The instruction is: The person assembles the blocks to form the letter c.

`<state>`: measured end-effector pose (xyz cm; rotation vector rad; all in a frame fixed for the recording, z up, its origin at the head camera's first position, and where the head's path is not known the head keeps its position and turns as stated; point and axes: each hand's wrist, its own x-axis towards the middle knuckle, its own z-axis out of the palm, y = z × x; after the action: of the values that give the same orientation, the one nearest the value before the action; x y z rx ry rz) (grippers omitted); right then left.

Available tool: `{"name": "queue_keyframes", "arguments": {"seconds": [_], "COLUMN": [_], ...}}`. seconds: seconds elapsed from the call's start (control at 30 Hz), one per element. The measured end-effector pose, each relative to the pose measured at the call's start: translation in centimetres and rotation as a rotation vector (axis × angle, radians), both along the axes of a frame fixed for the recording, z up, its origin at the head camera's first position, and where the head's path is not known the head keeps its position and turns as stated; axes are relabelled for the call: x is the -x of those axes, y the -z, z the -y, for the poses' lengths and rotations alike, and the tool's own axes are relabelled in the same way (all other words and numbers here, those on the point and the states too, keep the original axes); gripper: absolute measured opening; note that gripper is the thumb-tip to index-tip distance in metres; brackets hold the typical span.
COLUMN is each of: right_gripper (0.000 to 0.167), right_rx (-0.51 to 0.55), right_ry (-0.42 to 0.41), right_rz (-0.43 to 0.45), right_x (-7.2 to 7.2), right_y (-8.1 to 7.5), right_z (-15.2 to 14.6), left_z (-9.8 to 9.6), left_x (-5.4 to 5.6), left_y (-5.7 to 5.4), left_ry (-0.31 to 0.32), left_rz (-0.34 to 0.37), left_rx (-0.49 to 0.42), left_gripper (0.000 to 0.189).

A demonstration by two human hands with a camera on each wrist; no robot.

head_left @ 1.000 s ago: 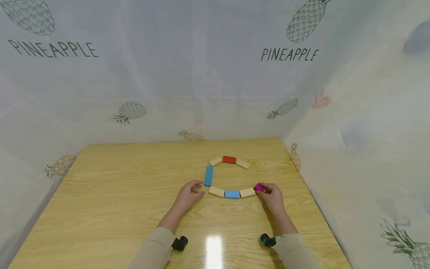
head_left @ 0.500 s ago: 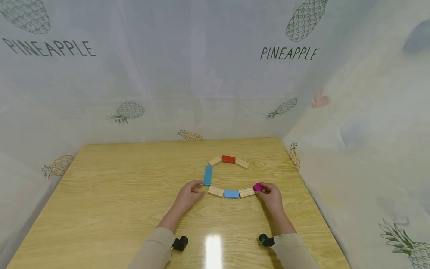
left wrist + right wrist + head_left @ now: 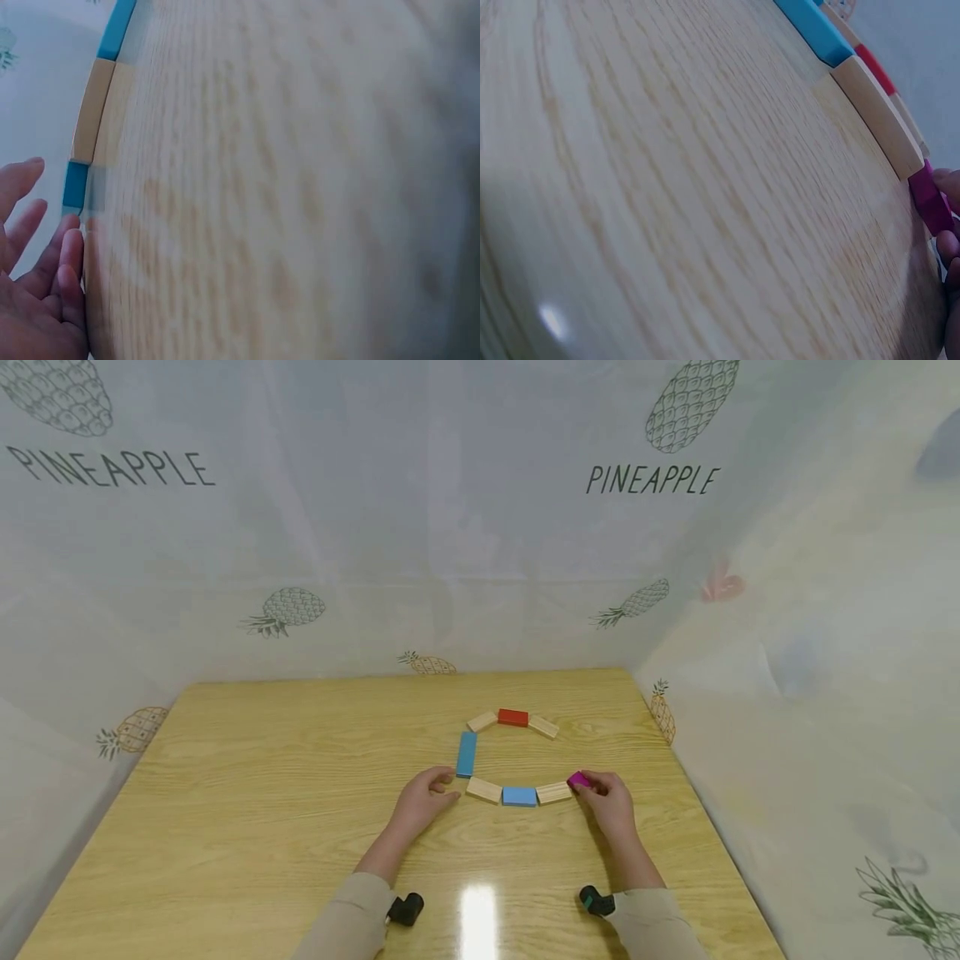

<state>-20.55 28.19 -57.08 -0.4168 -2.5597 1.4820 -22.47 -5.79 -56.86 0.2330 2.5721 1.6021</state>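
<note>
At the right end of the front row, my right hand point(image 3: 611, 803) pinches a magenta block point(image 3: 578, 779). That block meets the end of a plain wooden block point(image 3: 554, 792) in the right wrist view as well. Left of it lie a light blue block point(image 3: 519, 797) and another plain wooden block point(image 3: 483, 790). My left hand point(image 3: 420, 803) holds nothing; its fingers are loosely bent beside the near end of a teal block point(image 3: 467, 755). Whether they touch the teal block I cannot tell. In the left wrist view its fingers point(image 3: 71, 292) hang low by the tabletop.
Behind, a red block point(image 3: 513, 717) lies between a plain block point(image 3: 482, 722) on its left and another plain block point(image 3: 543, 727) on its right. All the blocks form a curve, with a gap at right. A pineapple-print cloth point(image 3: 465, 543) hangs behind the wooden table point(image 3: 285, 777).
</note>
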Motion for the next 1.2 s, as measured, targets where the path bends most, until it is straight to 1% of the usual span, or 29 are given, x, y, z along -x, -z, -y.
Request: {"name": "queue_keyframes", "arguments": {"seconds": [0.3,0.73,0.93,1.2], "right_gripper": [0.03,0.03,0.033,0.039], "right_rx": [-0.013,-0.016,0.014,0.01], "right_ry": [-0.009,-0.022,-0.003,0.009], "right_rz": [-0.003,-0.023,-0.02,-0.024], "right_x": [0.0,0.0,0.0,0.2], "right_y": [0.1,0.3,0.3,0.3], "right_z": [0.1,0.0,0.3,0.6], "left_z": [0.0,-0.1,-0.1,0.0], "left_x": [0.2,0.3,0.3,0.5], "left_y": [0.7,0.9,0.8,1.1], "left_ry": [0.001,-0.002,0.0,-0.005], "left_rz": [-0.014,-0.009,-0.018,-0.031], "left_rx": [-0.004,-0.012,-0.025,-0.015], "left_gripper": [0.039,0.039,0.038,0.038]}}
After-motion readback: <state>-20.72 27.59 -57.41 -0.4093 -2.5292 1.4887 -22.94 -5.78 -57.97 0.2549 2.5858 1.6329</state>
